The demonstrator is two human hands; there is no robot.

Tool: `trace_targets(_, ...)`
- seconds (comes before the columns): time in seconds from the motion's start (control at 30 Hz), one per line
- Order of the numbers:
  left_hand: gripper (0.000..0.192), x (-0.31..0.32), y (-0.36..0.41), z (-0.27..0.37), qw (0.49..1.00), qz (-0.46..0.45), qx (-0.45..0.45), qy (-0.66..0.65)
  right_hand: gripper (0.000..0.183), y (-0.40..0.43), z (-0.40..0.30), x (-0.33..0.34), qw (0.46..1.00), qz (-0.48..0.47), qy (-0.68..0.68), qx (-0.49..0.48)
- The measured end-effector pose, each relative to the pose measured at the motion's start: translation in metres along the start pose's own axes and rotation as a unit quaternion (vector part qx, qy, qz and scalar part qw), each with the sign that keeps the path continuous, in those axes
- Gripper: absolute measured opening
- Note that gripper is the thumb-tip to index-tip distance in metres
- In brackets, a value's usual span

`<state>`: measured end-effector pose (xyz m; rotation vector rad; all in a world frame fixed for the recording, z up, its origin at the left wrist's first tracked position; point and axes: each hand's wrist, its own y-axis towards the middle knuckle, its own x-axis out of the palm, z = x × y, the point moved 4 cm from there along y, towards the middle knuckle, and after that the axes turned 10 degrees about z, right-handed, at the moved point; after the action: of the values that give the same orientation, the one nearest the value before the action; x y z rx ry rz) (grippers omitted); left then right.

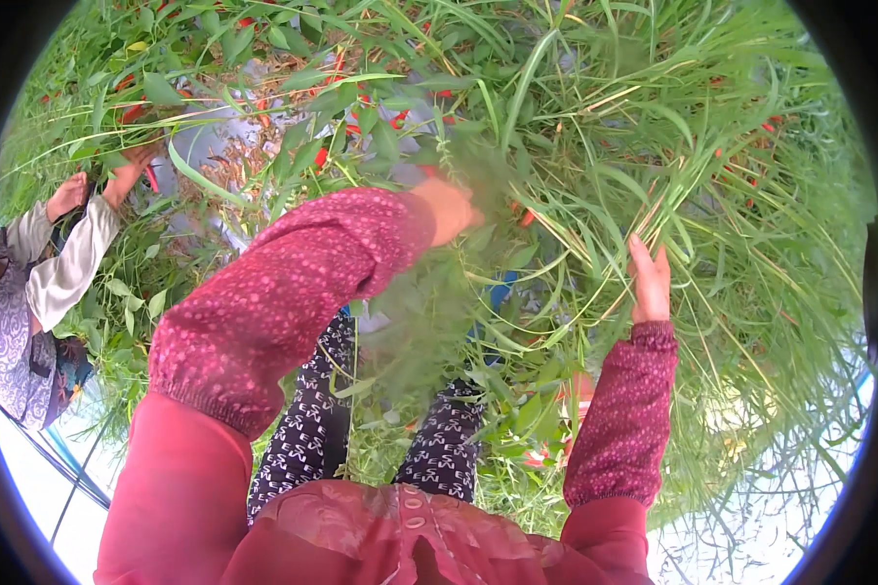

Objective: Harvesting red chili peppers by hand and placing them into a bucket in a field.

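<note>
My left hand is blurred, reaching among pepper plants in front of me. Whether it grips anything is unclear; blurred green foliage lies around and below it. To the right, my right hand is closed around a bunch of long grass stems, some green and some straw-coloured. Red chilli peppers show among the leaves, one red pepper left of my left hand and another red pepper between my two hands.
At the left a co-worker's hands reach into the plants. Silvery plastic mulch film with dry brown litter covers the ground there. Tall grass grows thickly on the right. A blue shoe or boot shows through the leaves.
</note>
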<state>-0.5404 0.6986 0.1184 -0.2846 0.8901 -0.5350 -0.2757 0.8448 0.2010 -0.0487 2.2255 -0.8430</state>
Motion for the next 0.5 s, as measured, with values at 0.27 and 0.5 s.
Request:
trace_targets(0.27, 0.036, 0.027, -0.016, 0.008, 0.986, -0.027, 0.105, 0.123, 0.047, -0.140, -0.067, -0.040, 0.940, 0.107, -0.190, -0.261)
trace_targets(0.5, 0.023, 0.012, -0.051, 0.041, 0.948, 0.040, 0.247, 0.197, 0.025, -0.184, -0.077, 0.111, 0.950, -0.200, 0.001, -0.239)
